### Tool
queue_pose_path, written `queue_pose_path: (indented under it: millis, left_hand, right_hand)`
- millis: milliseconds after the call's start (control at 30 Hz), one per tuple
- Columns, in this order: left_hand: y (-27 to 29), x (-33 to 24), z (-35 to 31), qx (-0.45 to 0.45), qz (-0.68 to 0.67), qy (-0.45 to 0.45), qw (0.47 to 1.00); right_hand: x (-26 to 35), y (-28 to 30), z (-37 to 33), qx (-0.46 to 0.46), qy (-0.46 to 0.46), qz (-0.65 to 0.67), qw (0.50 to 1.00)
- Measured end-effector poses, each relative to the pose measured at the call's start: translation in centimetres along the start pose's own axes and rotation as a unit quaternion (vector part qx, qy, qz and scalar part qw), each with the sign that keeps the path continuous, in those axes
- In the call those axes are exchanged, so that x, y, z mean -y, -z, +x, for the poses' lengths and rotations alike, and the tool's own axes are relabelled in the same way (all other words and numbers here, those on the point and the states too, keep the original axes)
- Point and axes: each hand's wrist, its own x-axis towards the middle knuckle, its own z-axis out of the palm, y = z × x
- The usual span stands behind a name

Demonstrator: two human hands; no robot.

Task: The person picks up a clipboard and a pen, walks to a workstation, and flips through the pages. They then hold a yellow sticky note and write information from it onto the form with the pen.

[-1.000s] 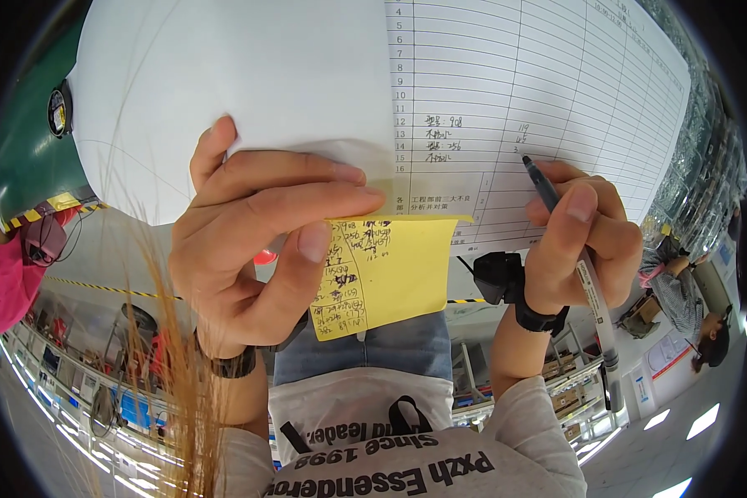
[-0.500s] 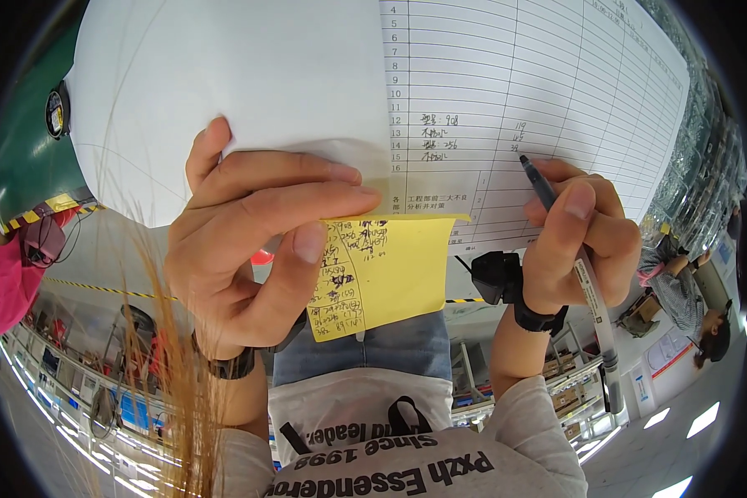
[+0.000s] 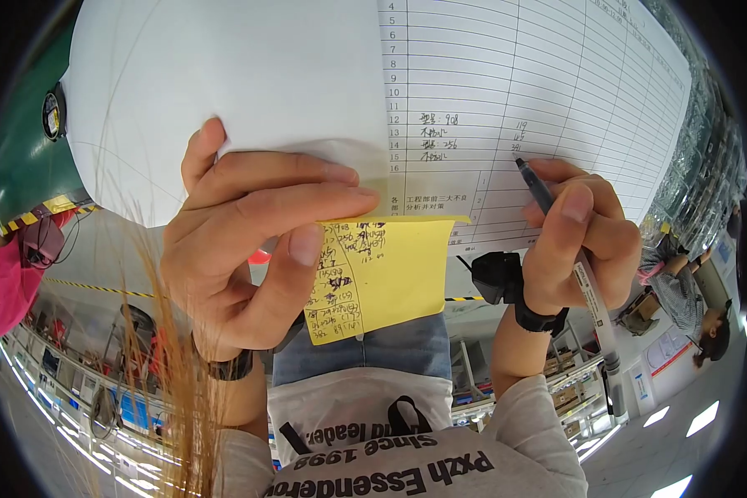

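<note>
Your left hand [image 3: 257, 249] pinches the yellow note [image 3: 382, 278] against the ruled form's [image 3: 539, 91] lower edge while your right hand [image 3: 577, 236] grips the pen [image 3: 568, 241], tip on a row, seemingly mid-entry; the next figure likely needs a steady sheet.

A white ruled form sheet [image 3: 556, 91] fills the upper frame, a few rows handwritten at centre; a yellow sticky note [image 3: 390, 274], scribbled along its left side, hangs below it at centre; a black-tipped pen [image 3: 585, 278] slants at centre right, tip touching the form
</note>
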Motion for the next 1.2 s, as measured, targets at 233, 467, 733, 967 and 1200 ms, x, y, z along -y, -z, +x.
queue_pose_path:
  millis: [233,467,733,967,1200]
  left_hand:
    - [0.18,0.03,-0.01,-0.002,-0.004,0.003,1.000]
    - [0.13,0.09,-0.10,-0.005,-0.008,0.001,1.000]
    - [0.43,0.06,-0.02,-0.006,-0.012,-0.005,1.000]
    - [0.29,-0.08,0.13,0.001,-0.009,-0.002,1.000]
    - [-0.17,0.02,0.35,0.009,-0.019,-0.001,1.000]
  right_hand:
    - [0.09,-0.20,0.04,-0.013,-0.011,0.014,1.000]
    - [0.30,-0.17,-0.07,-0.010,-0.018,-0.003,1.000]
    - [0.47,-0.23,0.20,-0.010,-0.017,0.001,1.000]
    - [0.38,-0.14,0.28,-0.020,-0.019,-0.009,1.000]
    - [0.76,-0.35,-0.06,-0.074,-0.027,0.142,0.987]
